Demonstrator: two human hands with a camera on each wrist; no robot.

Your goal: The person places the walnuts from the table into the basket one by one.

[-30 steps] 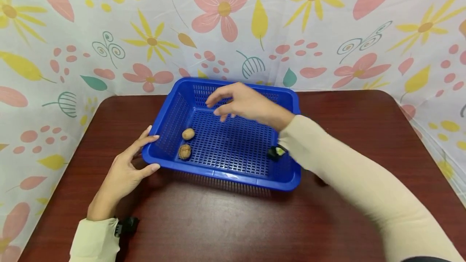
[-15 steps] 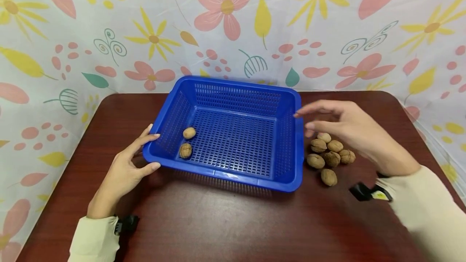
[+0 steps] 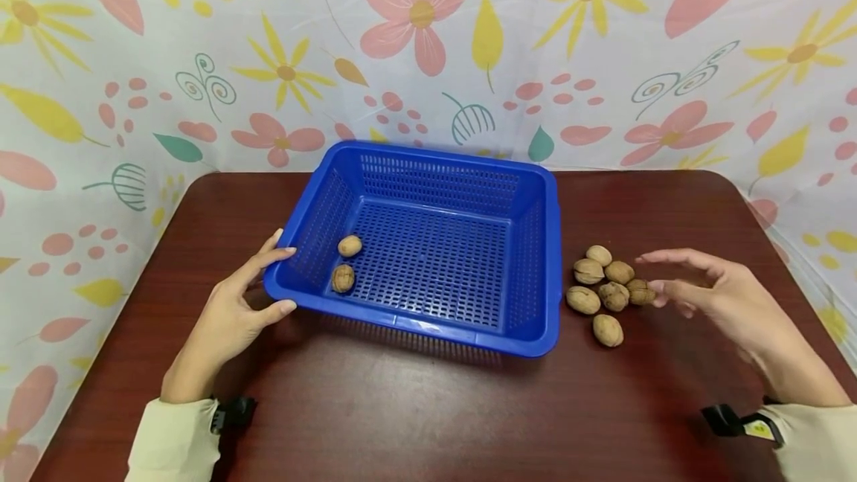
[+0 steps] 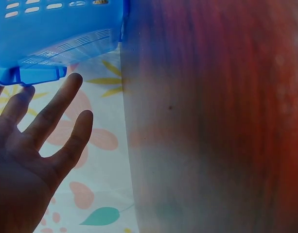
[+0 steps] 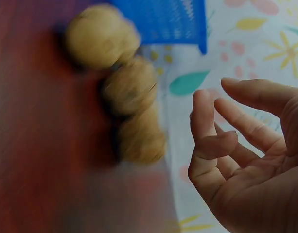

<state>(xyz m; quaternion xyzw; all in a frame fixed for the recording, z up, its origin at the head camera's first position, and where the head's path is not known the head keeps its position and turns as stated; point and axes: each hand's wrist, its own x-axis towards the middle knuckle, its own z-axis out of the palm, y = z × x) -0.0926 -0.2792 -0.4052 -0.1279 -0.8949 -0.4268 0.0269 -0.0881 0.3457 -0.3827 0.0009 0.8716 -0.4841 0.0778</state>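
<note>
Hands (image 3: 224, 318) (image 3: 733, 303) spread; cluster of walnuts (image 3: 613, 296) in head and right wrist views only

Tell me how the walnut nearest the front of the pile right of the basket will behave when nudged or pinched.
The walnut would probably roll, being rounded and resting on a flat, smooth-looking table. Its path may wobble, since it looks slightly longer than wide. Its hard-looking shell should stay stiff when pinched.
</note>
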